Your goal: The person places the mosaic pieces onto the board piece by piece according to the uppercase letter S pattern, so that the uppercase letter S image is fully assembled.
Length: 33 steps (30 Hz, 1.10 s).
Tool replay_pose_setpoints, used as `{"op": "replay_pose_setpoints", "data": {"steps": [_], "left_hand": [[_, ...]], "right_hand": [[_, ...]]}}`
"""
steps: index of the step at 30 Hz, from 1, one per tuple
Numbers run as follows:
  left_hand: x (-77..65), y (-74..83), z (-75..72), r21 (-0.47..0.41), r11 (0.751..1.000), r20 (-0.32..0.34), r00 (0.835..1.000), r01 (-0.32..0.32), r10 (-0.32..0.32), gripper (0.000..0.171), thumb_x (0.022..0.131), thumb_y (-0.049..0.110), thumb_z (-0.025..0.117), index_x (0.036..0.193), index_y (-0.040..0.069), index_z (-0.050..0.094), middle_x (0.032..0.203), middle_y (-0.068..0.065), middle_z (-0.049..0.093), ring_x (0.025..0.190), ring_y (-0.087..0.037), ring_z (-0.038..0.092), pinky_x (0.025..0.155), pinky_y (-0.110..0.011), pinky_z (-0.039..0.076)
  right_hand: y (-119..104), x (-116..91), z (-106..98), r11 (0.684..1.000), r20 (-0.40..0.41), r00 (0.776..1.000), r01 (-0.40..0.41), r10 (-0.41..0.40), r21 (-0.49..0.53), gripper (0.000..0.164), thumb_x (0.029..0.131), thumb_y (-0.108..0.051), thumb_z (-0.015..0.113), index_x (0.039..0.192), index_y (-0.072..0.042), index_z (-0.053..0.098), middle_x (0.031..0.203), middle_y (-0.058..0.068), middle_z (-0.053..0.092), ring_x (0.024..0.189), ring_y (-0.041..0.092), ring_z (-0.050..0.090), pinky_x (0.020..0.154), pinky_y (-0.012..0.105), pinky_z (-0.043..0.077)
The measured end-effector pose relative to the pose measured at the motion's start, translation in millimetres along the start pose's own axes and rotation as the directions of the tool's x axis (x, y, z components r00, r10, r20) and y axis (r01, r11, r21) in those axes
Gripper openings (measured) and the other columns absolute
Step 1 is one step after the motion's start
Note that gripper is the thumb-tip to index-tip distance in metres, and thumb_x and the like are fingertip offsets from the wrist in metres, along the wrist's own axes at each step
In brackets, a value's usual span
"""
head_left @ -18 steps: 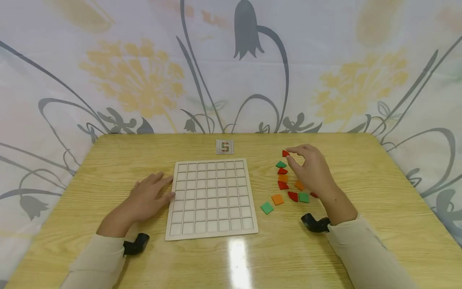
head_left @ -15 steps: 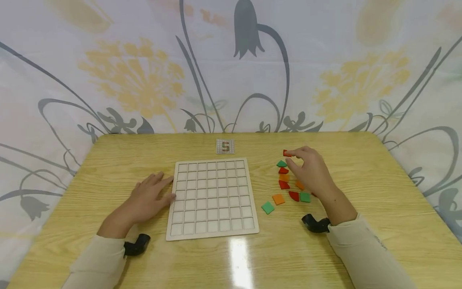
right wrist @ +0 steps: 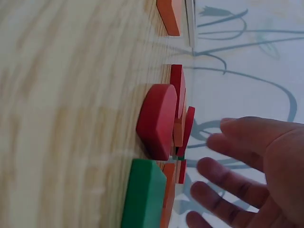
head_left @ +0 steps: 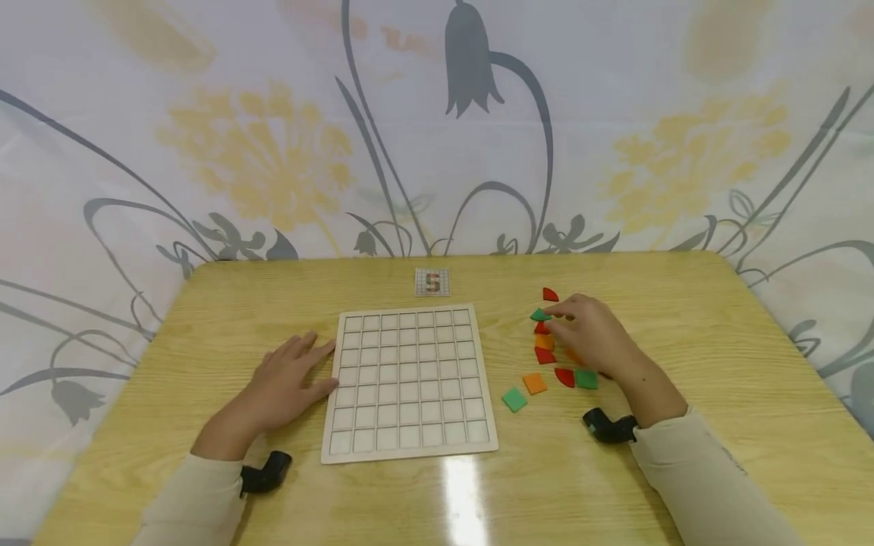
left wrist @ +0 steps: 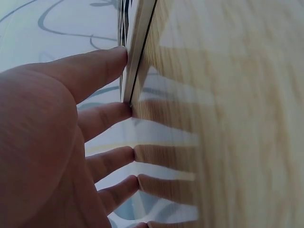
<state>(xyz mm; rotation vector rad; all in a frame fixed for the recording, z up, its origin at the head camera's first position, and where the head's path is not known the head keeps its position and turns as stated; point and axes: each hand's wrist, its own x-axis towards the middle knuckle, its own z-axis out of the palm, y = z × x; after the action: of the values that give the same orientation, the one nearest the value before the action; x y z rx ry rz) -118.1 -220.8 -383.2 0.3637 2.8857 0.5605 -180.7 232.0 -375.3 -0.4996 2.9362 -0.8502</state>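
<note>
My left hand (head_left: 283,387) rests on the table with spread fingers. Its thumb and index fingertip touch the left edge of the pale grid board (head_left: 410,383), also seen edge-on in the left wrist view. My right hand (head_left: 587,334) is over the loose pieces, its index fingertip and thumb by a green quarter-round piece (head_left: 539,314). In the right wrist view that hand (right wrist: 256,171) shows nothing between its loosely bent fingers. A red quarter-round piece (head_left: 550,294) lies just beyond the fingertips. Below the green piece lie a red piece (head_left: 542,328) and an orange square (head_left: 544,342).
Nearer pieces include a red one (head_left: 564,377), a green square (head_left: 586,378), an orange square (head_left: 536,384) and another green square (head_left: 514,400). A small pattern card (head_left: 432,282) lies behind the board. A flowered cloth (head_left: 410,136) hangs at the table's back edge.
The red quarter-round piece at my right fingertips now lies apart from them on the table. My right hand has moved nearer me, to the green piece. The left hand stays at the board.
</note>
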Motion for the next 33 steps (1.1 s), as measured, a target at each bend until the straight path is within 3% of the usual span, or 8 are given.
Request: {"op": "replay_pose_setpoints", "data": {"steps": [7, 14, 22, 33], "left_hand": [[-0.8, -0.1, 0.8, -0.002, 1.000, 0.004, 1.000, 0.008, -0.008, 0.065, 0.099, 0.042, 0.060, 0.154, 0.014, 0.041, 0.161, -0.027, 0.027, 0.148, -0.053, 0.018, 0.115, -0.074, 0.012], [0.5, -0.2, -0.1, -0.009, 1.000, 0.005, 1.000, 0.007, -0.007, 0.064, 0.099, 0.041, 0.060, 0.154, 0.015, 0.041, 0.161, -0.027, 0.025, 0.148, -0.053, 0.017, 0.114, -0.075, 0.011], [-0.9, 1.0, -0.7, -0.019, 1.000, 0.019, 1.000, 0.008, -0.007, 0.064, 0.100, 0.042, 0.059, 0.155, 0.016, 0.040, 0.162, -0.026, 0.024, 0.149, -0.053, 0.015, 0.115, -0.074, 0.009], [-0.8, -0.5, 1.3, -0.012, 1.000, 0.016, 1.000, 0.015, -0.015, 0.064, 0.100, 0.043, 0.059, 0.155, 0.016, 0.041, 0.161, -0.027, 0.024, 0.148, -0.053, 0.015, 0.114, -0.074, 0.010]], "right_hand": [[3, 0, 6, 1.000, 0.044, 0.999, 0.025, -0.025, 0.005, 0.024, 0.100, -0.015, 0.063, 0.115, -0.001, 0.074, 0.102, 0.013, 0.066, 0.084, 0.020, 0.058, 0.073, 0.034, 0.049], [1, 3, 9, 0.996, 0.039, 0.996, 0.083, -0.082, -0.016, 0.024, 0.097, -0.012, 0.065, 0.115, 0.001, 0.074, 0.109, 0.019, 0.068, 0.084, 0.021, 0.058, 0.073, 0.034, 0.049], [-2, 0, 11, 0.998, 0.050, 0.998, 0.041, -0.039, -0.049, 0.024, 0.095, -0.011, 0.068, 0.115, 0.000, 0.075, 0.106, 0.018, 0.067, 0.075, 0.017, 0.055, 0.065, 0.029, 0.047], [-3, 3, 13, 0.991, 0.045, 0.999, 0.028, -0.022, -0.129, 0.015, 0.093, -0.017, 0.072, 0.101, -0.005, 0.077, 0.092, 0.008, 0.067, 0.073, 0.016, 0.058, 0.067, 0.034, 0.051]]}}
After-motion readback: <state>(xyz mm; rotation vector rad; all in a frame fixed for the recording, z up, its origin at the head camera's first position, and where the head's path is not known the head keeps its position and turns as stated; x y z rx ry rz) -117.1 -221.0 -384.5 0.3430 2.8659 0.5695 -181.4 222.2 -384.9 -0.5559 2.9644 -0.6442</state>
